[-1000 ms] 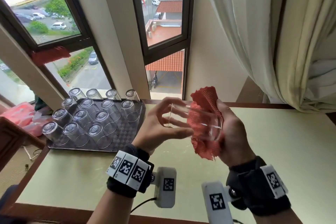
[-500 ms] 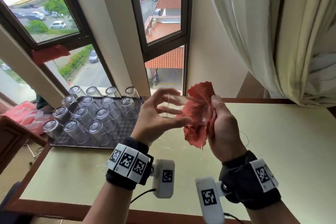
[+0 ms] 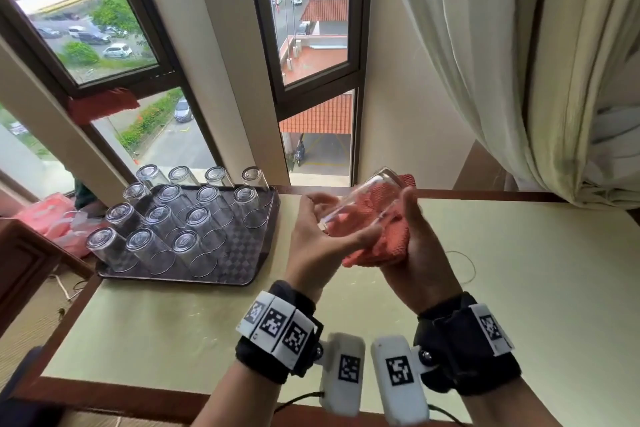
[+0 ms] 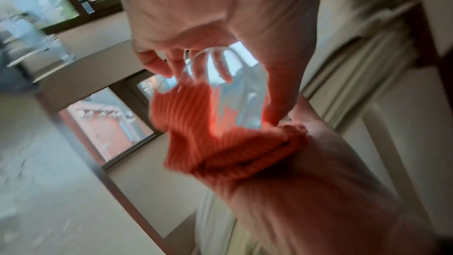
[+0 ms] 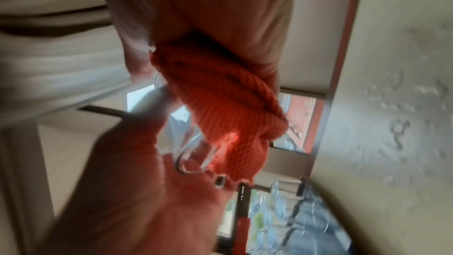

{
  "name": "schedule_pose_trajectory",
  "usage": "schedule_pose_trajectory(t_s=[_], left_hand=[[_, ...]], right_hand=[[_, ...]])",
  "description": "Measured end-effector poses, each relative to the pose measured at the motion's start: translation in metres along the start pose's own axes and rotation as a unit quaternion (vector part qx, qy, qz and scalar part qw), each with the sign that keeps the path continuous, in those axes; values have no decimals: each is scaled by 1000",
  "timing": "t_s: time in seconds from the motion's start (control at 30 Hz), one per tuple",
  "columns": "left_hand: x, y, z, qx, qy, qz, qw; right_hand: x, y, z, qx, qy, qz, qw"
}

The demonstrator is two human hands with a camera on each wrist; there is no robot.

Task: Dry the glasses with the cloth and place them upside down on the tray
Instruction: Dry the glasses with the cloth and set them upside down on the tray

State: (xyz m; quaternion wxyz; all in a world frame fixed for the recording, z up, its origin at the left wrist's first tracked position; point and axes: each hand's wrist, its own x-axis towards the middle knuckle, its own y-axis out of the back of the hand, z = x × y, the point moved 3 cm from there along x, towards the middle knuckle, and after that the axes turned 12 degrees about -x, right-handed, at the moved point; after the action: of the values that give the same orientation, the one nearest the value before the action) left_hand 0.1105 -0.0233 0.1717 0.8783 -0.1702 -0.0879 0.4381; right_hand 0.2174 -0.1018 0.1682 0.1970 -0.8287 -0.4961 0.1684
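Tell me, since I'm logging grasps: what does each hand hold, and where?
Left hand grips the glass round its open rim end; right hand holds the red cloth bunched against the glass's side.

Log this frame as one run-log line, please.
phase: drying | left hand: holds glass | right hand: grips orange cloth against glass | tray: upside-down glasses, space left
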Motion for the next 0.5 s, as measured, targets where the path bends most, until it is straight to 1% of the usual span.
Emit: schedule_pose_trajectory(t_s=[0.07,0.13,0.2,0.23,0.27,0.33,0.4,0.43,0.5], left_hand=[[0,-2,1,129,-22,-18,991],[0,-10,5,249,-50,-46,966],[1,-16,3,302,-65,-72,948],[2,-17,1,300,-62,-76,949],[3,-16,-3,280,-50,-75,956],[3,-13,-10,216,-23,-47,975],[3,-12,-15,95,10,-28,995],[2,-12,-16,24,28,-28,999],[1,-14,-11,-55,33,-20,998]], right_hand=[[2,0,-1,-101,15,29,994],[1,2,-2,-153,35,30,987],[-2,2,-3,-143,33,18,989],[-3,3,-2,-121,20,10,992],[-5,5,0,-104,5,5,995],[-7,5,4,-89,-16,-7,996],[-11,4,9,-85,-20,-34,996],[-12,3,11,-87,-15,-48,995],[-14,1,15,-108,-5,-80,991]])
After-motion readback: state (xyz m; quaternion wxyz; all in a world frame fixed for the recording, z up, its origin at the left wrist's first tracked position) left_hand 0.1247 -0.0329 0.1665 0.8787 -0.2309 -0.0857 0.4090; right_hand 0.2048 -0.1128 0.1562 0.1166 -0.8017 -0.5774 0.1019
